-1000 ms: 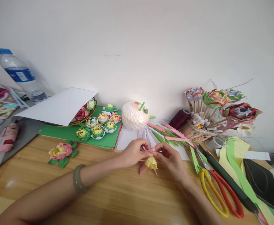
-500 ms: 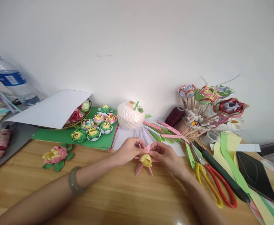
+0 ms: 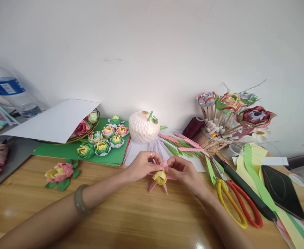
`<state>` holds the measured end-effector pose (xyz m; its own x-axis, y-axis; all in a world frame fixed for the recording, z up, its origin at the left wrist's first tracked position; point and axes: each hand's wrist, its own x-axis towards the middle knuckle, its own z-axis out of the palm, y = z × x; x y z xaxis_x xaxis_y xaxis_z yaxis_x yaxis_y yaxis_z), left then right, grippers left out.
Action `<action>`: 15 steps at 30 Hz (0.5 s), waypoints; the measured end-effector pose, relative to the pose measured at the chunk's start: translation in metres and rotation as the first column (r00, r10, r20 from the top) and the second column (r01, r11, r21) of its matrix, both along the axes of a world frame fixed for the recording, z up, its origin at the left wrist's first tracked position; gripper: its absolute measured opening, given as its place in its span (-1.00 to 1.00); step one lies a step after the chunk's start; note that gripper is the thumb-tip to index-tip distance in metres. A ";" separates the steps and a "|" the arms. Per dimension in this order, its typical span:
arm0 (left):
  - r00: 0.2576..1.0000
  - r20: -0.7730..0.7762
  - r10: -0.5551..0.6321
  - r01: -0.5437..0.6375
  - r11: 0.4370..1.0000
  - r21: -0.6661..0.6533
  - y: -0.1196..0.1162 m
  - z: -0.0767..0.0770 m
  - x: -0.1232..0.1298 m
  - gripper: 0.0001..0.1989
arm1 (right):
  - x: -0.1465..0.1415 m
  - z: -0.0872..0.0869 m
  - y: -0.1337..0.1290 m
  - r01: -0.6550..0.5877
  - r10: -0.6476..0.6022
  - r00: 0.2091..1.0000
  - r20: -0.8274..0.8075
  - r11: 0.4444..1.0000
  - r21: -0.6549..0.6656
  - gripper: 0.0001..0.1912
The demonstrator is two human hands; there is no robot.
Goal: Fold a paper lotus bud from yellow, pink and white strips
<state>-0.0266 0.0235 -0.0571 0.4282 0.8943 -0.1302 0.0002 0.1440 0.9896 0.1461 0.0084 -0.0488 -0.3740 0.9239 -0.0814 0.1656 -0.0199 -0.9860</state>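
Observation:
Near the middle of the wooden table, a small paper flower (image 3: 159,177) has a yellow centre and long pink petals spreading out around it. My left hand (image 3: 144,166) pinches a pink petal at the flower's back from the left, fingers closed. From the right, my right hand (image 3: 180,169) grips the same pink part between thumb and fingers. The two hands nearly meet above the yellow centre. Two pink points stick out toward the table's front edge. The fingers partly hide the folded pink paper.
Finished paper flowers (image 3: 102,147) sit on green paper (image 3: 50,150) at the left, by a pink flower (image 3: 60,173). A white round ornament (image 3: 143,127) stands behind my hands. Scissors (image 3: 239,204), a cutter (image 3: 248,190) and a flower basket (image 3: 211,140) are at the right.
The whole view has shifted slightly, with objects at the left appearing farther left. Both hands still hold the flower's pink part, and the yellow centre is tilted a little differently.

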 end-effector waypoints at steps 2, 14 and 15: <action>1.000 -0.025 0.003 -0.001 0.997 0.079 0.000 -0.001 0.000 -0.90 | -0.001 0.000 0.000 0.010 -0.011 1.000 0.029 1.000 0.025 -0.83; 0.997 -0.045 0.065 -0.061 0.995 0.080 -0.001 -0.010 0.003 -0.81 | -0.010 -0.002 -0.008 0.130 -0.311 0.887 0.341 0.877 0.462 -0.90; 0.997 -0.046 0.055 -0.052 0.996 0.071 -0.001 -0.011 0.003 -0.79 | -0.009 -0.002 -0.006 0.123 -0.276 0.902 0.332 0.902 0.415 -0.90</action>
<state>-0.0237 0.0223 -0.0680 0.3741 0.9234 -0.0858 0.0421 0.0755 0.9963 0.1367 0.0021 -0.0503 -0.1896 0.9633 0.1898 0.5549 0.2647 -0.7887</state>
